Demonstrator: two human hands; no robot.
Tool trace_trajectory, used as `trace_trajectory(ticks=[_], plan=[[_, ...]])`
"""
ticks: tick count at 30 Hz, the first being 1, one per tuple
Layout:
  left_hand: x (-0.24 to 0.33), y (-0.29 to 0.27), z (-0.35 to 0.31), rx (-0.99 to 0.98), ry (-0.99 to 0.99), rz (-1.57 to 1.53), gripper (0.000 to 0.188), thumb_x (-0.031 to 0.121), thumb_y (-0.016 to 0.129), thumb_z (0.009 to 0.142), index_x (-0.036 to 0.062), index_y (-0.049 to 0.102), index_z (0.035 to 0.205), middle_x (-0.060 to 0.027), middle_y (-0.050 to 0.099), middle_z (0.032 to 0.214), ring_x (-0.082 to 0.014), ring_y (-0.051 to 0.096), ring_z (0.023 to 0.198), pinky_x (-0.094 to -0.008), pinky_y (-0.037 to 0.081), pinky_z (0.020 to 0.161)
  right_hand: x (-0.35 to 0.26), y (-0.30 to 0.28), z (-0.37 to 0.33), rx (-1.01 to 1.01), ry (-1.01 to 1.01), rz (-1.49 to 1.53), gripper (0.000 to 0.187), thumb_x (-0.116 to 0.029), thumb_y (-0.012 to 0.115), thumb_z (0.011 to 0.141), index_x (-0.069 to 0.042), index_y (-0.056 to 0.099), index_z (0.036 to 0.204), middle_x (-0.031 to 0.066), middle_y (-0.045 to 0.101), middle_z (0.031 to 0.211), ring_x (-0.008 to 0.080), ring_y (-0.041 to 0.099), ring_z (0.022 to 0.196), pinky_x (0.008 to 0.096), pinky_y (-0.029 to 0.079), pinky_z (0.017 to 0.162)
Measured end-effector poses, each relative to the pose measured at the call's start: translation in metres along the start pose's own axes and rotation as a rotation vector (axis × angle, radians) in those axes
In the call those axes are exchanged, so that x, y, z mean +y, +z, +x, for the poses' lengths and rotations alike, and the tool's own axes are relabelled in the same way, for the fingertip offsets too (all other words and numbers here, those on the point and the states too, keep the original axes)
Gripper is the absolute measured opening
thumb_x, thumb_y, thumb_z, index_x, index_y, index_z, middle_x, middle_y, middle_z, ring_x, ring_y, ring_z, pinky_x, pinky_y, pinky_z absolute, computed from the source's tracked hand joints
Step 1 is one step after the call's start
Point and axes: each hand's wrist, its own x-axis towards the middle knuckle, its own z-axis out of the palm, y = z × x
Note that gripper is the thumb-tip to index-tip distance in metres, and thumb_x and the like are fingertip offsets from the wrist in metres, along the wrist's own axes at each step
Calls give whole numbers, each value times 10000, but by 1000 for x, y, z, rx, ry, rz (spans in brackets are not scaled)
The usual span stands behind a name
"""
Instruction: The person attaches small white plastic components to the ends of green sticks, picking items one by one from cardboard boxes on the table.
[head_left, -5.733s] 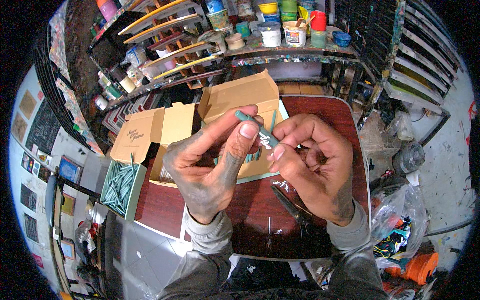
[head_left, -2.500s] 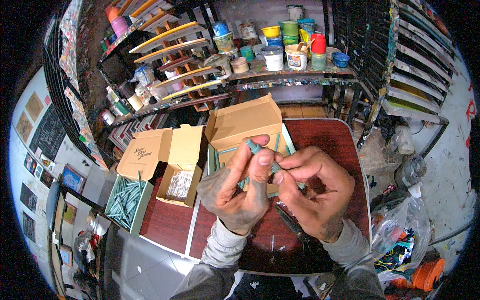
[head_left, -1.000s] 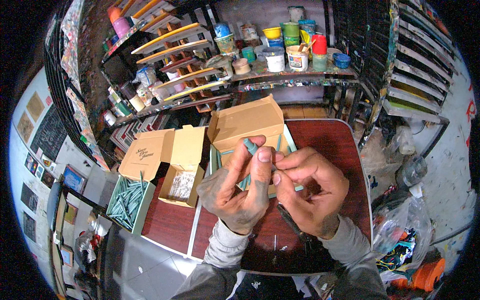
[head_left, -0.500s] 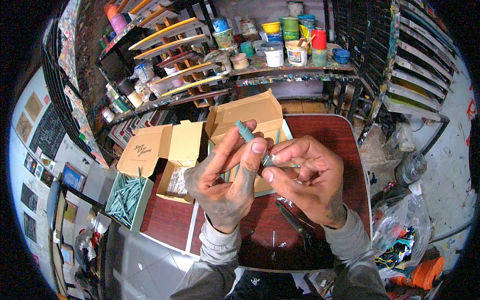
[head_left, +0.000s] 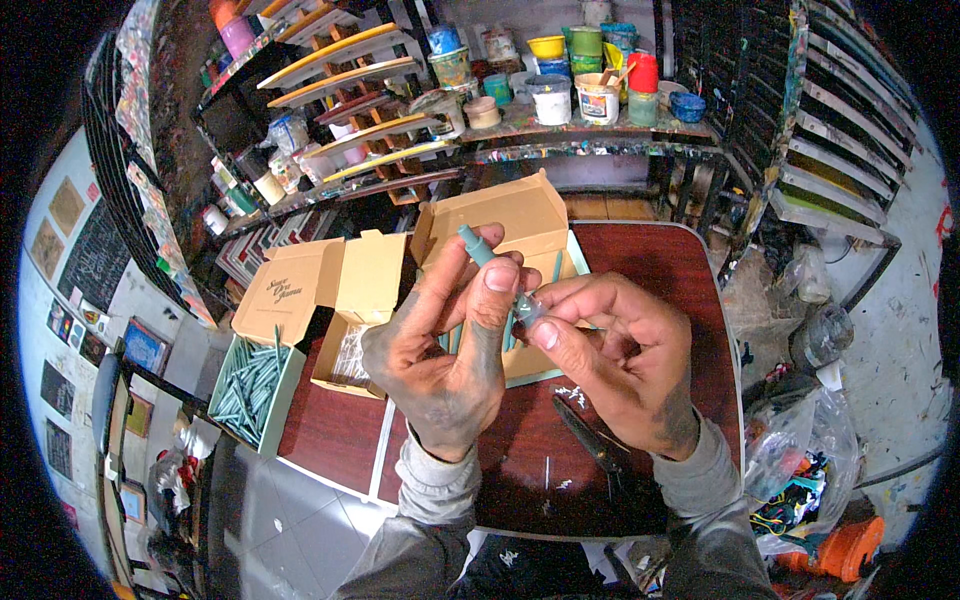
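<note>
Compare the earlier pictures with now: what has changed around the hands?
Since one second ago, the left hand has shifted left with the teal tube, whose upper end shows more. A translucent piece now shows at the right hand's fingertips. The box of teal rods and black hand tool stayed put.

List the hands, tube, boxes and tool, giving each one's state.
Green tube: held, tilted
Left hand: closed on tube
Right hand: pinching tube's lower end
Left box: open, filled with green sticks
Middle box: open, white pieces inside
Large box: open, partly hidden
Black tool: lying on table
</note>
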Motion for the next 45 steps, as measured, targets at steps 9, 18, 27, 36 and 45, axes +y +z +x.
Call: trace_trajectory(ticks=[9, 18, 27, 36, 45], plan=[[-2, -2, 4, -27, -5, -17, 362, 192, 679, 969, -88, 653, 1197, -177, 728, 918, -210, 710, 792, -276, 541, 660, 3, 0, -2, -10, 3, -12, 107, -74, 623, 984, 33, 631, 992, 106, 677, 1050, 123, 640, 945, 280, 528, 838], [8, -6, 7, 25, -40, -6, 342, 199, 668, 976, -73, 665, 1183, -155, 725, 870, -173, 692, 751, -253, 504, 624, 0, 1, 0, -73, 10, -120, 132, -100, 627, 983, 30, 621, 962, 105, 680, 963, 135, 657, 878, 295, 541, 782], [-4, -16, 10, -22, -3, -129, 314, 101, 672, 971, -95, 643, 1214, -145, 724, 953, -171, 692, 799, -289, 577, 667, 7, -1, 0, -97, 19, -182, 164, -160, 631, 985, 2, 627, 958, 94, 680, 893, 143, 671, 819, 305, 535, 740], [-1, -19, 14, 10, -37, -60, 320, 164, 663, 979, -76, 661, 1191, -132, 722, 882, -163, 681, 766, -253, 514, 640, 2, 0, 2, -126, 76, -206, 169, -156, 620, 991, 9, 613, 950, 90, 669, 904, 138, 667, 831, 304, 554, 774], [3, -18, 16, 62, -48, -15, 323, 202, 673, 972, -50, 684, 1173, -115, 722, 831, -161, 679, 762, -247, 492, 647, -1, -1, 4, -151, 109, -176, 179, -143, 608, 996, 20, 603, 923, 77, 657, 877, 137, 659, 845, 319, 575, 796]])
